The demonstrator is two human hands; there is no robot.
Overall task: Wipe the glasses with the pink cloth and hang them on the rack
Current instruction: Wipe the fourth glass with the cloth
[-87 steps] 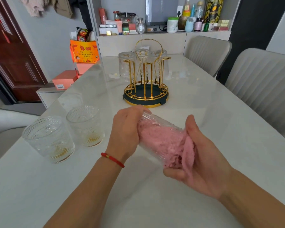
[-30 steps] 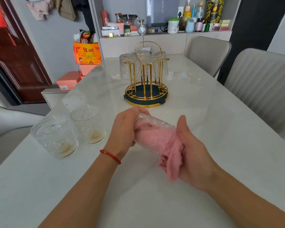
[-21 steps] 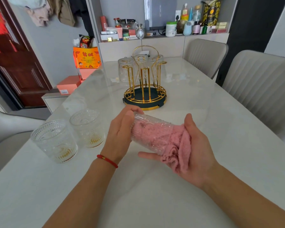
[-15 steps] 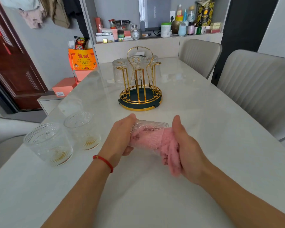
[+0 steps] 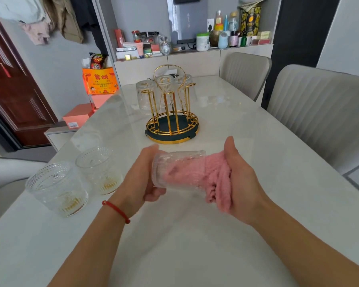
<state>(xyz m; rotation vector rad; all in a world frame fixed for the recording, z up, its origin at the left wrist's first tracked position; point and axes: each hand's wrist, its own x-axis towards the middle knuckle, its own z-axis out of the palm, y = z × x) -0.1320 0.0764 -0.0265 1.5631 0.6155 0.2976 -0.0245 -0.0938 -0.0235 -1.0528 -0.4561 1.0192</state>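
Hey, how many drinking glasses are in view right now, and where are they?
6. Three hang upside down on the gold rack. Two stand at left on the table. One is held in the left hand. More may hide behind the rack.

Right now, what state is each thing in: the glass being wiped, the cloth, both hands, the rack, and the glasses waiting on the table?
held glass: on its side above the table, cloth stuffed inside
pink cloth: partly inside the glass, the rest bunched at the mouth
left hand: grips the glass base
right hand: holds the cloth
rack: upright, three glasses hung upside down
two waiting glasses: upright, yellowish residue at bottom
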